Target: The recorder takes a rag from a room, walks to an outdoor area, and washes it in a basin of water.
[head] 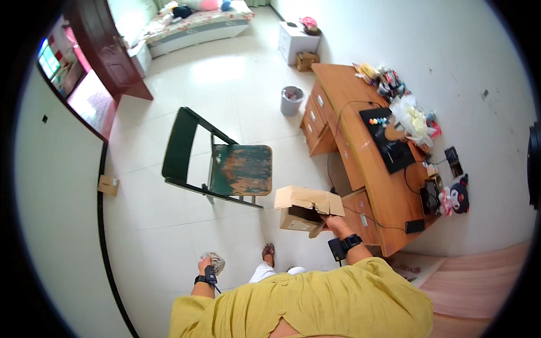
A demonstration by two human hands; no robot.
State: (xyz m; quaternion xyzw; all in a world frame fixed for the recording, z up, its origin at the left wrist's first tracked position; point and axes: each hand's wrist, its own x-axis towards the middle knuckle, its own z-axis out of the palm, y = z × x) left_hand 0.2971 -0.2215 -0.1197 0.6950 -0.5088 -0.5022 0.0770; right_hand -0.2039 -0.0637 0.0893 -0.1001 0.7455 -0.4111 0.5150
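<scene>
My right hand (336,226) grips an open cardboard box (296,219) by its near right side; one torn flap stands over the dark opening, and its contents are hidden. In my left hand (205,265) is a crumpled grey-beige cloth (215,263), held low at my left side. Beyond my hands stands a folding chair (243,169) with a green back and a worn, peeling seat. To the right of the box is a wooden desk (334,97) with drawers.
A grey waste bin (290,103) stands beside the desk. Cables hang over the desk's front edge. On the desk lie a black mat (393,156), a wrapped bouquet (412,118) and a plush toy (458,196). A small carton (108,186) rests by the left wall; a brown door (99,46) stands open.
</scene>
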